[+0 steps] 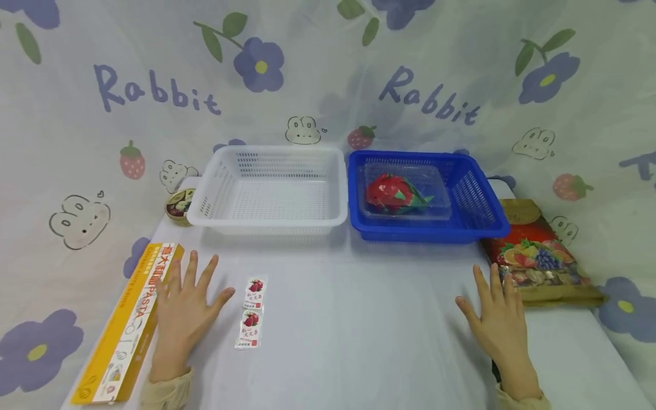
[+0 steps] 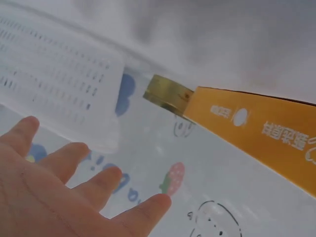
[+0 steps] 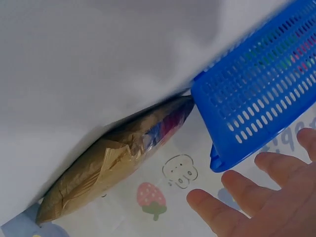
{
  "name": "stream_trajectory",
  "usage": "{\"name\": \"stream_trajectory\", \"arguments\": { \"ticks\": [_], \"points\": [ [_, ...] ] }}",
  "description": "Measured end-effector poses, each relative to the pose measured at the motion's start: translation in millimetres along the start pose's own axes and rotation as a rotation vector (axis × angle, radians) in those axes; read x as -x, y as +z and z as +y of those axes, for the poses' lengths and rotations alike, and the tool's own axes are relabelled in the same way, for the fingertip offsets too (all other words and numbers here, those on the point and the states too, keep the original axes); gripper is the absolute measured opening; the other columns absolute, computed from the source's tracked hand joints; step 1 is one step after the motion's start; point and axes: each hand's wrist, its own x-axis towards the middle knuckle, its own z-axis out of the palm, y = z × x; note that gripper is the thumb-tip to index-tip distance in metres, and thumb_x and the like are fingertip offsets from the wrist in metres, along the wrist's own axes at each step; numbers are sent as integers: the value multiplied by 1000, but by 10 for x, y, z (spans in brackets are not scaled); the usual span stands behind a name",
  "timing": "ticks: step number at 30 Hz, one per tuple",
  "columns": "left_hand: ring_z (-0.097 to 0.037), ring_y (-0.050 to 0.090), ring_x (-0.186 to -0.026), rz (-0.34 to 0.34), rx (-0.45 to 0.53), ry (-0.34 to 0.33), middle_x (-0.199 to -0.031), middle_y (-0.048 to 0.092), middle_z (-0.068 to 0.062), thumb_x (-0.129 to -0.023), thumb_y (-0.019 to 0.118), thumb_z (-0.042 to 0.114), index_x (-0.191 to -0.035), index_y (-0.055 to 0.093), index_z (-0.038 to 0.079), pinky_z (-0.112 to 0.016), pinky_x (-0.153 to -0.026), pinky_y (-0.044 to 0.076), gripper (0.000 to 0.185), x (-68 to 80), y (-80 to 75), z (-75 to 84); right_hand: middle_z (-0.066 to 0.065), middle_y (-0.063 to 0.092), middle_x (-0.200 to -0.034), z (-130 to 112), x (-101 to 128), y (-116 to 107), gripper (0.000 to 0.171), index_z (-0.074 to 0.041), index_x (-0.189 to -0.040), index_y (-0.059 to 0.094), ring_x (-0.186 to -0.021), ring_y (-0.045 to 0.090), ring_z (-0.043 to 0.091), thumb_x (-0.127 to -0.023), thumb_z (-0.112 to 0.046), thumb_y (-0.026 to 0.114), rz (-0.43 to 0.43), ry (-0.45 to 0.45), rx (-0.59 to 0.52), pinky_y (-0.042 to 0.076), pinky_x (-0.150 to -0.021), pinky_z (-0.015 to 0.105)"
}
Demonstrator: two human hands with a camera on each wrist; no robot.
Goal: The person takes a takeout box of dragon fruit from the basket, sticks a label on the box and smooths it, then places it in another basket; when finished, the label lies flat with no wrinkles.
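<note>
My left hand [image 1: 183,304] lies flat on the white table with fingers spread, beside a long yellow pasta box [image 1: 128,324] on its left; the box's end [image 2: 256,123] shows in the left wrist view. Two small strawberry sachets [image 1: 252,312] lie just right of that hand. My right hand [image 1: 496,322] also rests flat with fingers straight, next to a brown fruit-snack bag [image 1: 538,256], which appears again as a bag [image 3: 113,163] in the right wrist view. Neither hand holds anything.
A white basket [image 1: 271,191] stands empty at the back centre. A blue basket [image 1: 425,196] beside it holds a clear tray with a red dragon fruit [image 1: 392,193]. A small round tin [image 1: 179,206] sits left of the white basket. A flowered "Rabbit" cloth hangs behind.
</note>
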Motion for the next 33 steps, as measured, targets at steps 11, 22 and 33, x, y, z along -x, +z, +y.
{"name": "stream_trajectory", "arguments": {
  "ticks": [11,22,33],
  "points": [
    [-48,6,-148,-64,101,25,-161,18,-21,-93,43,63,-153,30,21,-76,-108,8,74,-318,-111,349,28,15,-158,-119,-176,30,73,-15,-156,17,-137,24,58,-99,-49,47,-9,-2,-65,21,-103,73],
    [-42,6,-150,-173,307,139,-163,12,-13,-91,23,75,-155,23,26,-69,-114,8,81,-952,-256,1150,27,17,-159,-402,-460,67,74,-11,-155,18,-133,29,59,-99,-50,45,1,-34,-131,26,-104,70],
    [-37,22,-148,-195,532,276,-161,22,-12,-73,4,89,-154,28,23,-58,-117,22,107,-1535,-303,2181,26,12,-159,-610,-643,173,75,-11,-156,17,-137,28,56,-99,-53,43,-4,7,-177,27,-106,69]
  ]
}}
